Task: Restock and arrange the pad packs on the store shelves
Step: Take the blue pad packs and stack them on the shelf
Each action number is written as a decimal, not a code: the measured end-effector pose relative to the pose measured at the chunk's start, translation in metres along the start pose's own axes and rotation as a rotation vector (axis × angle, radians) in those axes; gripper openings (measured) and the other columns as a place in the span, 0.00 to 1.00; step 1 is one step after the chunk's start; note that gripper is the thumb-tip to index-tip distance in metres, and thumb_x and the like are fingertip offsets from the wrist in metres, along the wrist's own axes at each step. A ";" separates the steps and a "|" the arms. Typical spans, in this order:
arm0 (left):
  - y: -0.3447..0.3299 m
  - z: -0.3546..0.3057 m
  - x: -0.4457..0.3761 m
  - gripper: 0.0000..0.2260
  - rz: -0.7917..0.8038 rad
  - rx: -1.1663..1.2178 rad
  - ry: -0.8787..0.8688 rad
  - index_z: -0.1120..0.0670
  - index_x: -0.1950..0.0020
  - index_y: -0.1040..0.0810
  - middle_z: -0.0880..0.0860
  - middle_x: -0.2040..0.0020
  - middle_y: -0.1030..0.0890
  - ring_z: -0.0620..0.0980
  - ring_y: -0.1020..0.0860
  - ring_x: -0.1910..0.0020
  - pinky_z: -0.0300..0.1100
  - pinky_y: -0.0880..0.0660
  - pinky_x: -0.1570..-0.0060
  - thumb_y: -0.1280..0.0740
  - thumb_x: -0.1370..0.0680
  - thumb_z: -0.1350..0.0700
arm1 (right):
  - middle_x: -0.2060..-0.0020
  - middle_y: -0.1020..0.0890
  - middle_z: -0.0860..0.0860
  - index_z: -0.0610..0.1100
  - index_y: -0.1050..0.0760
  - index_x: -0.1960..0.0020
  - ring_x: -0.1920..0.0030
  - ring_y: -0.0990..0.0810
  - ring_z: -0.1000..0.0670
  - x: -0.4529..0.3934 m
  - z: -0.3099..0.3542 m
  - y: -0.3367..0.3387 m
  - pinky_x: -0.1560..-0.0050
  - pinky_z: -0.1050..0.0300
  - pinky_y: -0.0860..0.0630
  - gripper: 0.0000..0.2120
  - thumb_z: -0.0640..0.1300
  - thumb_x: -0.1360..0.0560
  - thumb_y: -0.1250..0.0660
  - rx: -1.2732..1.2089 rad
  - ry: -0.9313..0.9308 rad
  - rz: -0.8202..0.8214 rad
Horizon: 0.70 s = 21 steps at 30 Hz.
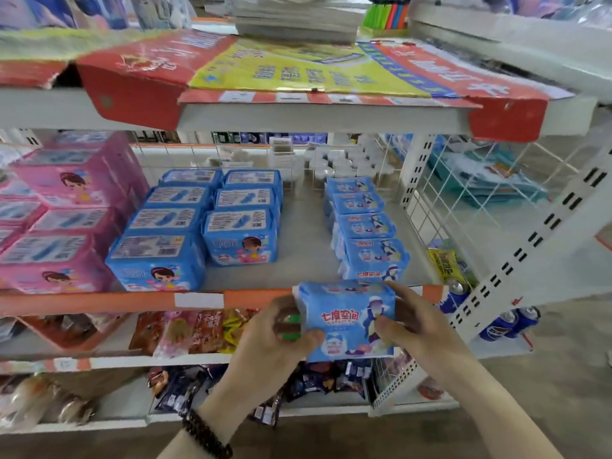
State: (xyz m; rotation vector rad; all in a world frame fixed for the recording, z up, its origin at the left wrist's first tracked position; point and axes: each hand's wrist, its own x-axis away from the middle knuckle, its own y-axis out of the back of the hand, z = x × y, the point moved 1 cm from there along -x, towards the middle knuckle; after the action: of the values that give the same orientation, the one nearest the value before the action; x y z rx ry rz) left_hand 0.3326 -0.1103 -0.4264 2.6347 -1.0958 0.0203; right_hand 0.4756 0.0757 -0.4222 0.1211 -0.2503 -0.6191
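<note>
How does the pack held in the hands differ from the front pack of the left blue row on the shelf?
The held pack is light blue and shows a figure in a white hat; the front shelf pack is deeper blue and shows a cartoon girl's face. The held pack is gripped by the left hand and right hand before the shelf edge; the shelf pack rests untouched. Both are soft plastic packs.

Small retail shop, prob. a convenience store: white metal gondola shelving [516,260] w/ slotted uprights, orange price-tag strips [142,301], rows of pad packs [367,226] facing out, snack bags [198,329] below, Pepsi cans [510,323] at right.
</note>
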 end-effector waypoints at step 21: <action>0.034 -0.036 -0.199 0.13 0.038 -0.064 -0.243 0.47 0.47 0.27 0.39 0.48 0.22 0.43 0.20 0.46 0.41 0.22 0.43 0.26 0.25 0.58 | 0.57 0.16 0.64 0.59 0.20 0.54 0.54 0.15 0.52 -0.164 0.054 0.003 0.45 0.39 0.19 0.03 0.50 0.23 0.31 0.354 0.247 -0.211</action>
State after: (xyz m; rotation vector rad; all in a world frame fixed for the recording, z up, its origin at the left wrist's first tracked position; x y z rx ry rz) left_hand 0.1708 0.0140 -0.4079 2.6090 -1.1995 -0.3293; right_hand 0.3341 0.1726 -0.4017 0.5677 -0.1056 -0.7578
